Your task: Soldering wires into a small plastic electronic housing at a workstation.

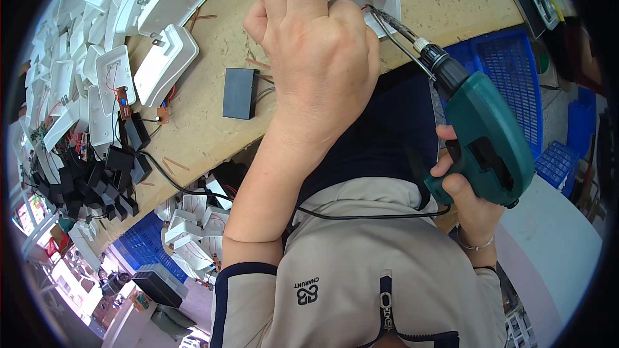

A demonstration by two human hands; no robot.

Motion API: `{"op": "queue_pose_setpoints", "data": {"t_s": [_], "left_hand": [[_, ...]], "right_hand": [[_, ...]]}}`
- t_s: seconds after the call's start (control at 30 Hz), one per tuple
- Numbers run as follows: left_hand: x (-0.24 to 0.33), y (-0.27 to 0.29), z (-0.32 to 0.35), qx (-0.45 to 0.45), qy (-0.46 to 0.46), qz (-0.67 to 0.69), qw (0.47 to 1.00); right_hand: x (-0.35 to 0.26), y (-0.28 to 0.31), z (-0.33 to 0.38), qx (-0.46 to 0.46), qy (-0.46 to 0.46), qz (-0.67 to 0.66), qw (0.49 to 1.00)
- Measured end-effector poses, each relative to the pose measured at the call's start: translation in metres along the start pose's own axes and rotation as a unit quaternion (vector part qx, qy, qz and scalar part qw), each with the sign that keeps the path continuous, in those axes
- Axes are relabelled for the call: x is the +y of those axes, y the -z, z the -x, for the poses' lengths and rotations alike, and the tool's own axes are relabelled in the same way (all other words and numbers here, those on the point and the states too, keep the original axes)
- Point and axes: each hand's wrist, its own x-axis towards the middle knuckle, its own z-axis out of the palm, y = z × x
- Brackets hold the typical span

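Observation:
My left hand (316, 51) is closed round a white plastic housing (388, 1) at the table's far edge, with its open side toward the right. A green pistol-shaped soldering gun (493, 132) is gripped in my right hand (474, 203). Its dark tip and the thin metal feed tube beside it reach inside the housing, near a small red wire. Whether the tip touches anything there I cannot tell. Close to my left wrist a small black box (238, 94) lies on the table, its wires running beneath my hand. My left fingertips are mostly hidden.
White housings (177, 0) are heaped on the left of the worktable (209, 93), beside a pile of black boxes (97, 180). The gun's black cable (374, 217) crosses my lap. Blue crates (503, 77) stand at right, and more white parts (193, 235) lie below the table edge.

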Motion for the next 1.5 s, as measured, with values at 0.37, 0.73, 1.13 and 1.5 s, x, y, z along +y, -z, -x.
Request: {"op": "queue_pose_setpoints", "data": {"t_s": [0.37,0.73,1.13,1.5], "left_hand": [[0.001,-0.001,-0.002,0.000,0.012,0.010,1.000],[0.001,0.001,0.000,-0.004,0.006,0.000,1.000],[0.050,0.052,-0.041,-0.394,0.249,-0.226,0.855],[0.063,0.056,-0.029,-0.360,0.180,-0.251,0.880]], "right_hand": [[-0.001,0.000,0.000,0.011,0.017,0.007,1.000],[0.003,0.002,0.003,0.028,0.045,-0.010,0.999],[0.007,0.006,0.009,0.078,0.072,-0.013,0.994],[0.009,0.010,0.007,0.074,0.071,-0.017,0.995]]}}
